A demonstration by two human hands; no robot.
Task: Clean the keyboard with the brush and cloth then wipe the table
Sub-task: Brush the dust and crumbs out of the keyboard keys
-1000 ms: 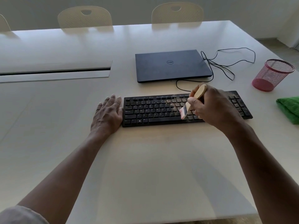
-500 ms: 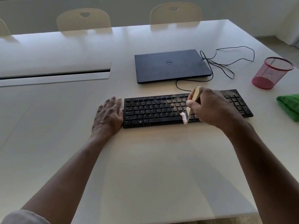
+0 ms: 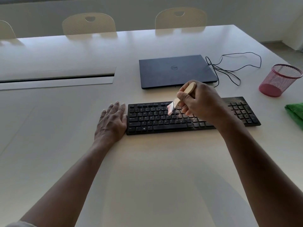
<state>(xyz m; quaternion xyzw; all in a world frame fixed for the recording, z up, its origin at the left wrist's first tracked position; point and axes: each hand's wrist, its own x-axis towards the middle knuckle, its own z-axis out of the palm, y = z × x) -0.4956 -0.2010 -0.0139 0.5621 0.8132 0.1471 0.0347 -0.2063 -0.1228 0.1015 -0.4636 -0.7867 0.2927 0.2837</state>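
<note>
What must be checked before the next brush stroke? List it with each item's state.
1. Brush gripped firmly by the right hand: ok.
2. Bristles on the keys of the keyboard: ok, at the upper rows near the middle.
3. Left hand steadying the keyboard's left end: ok, flat on the table against it.
4. Debris cleared from the right half: not ok, specks remain.
5. Green cloth within reach for later: ok, at the right edge.
6. Cable clear of the stroke: ok, behind the keyboard.
</note>
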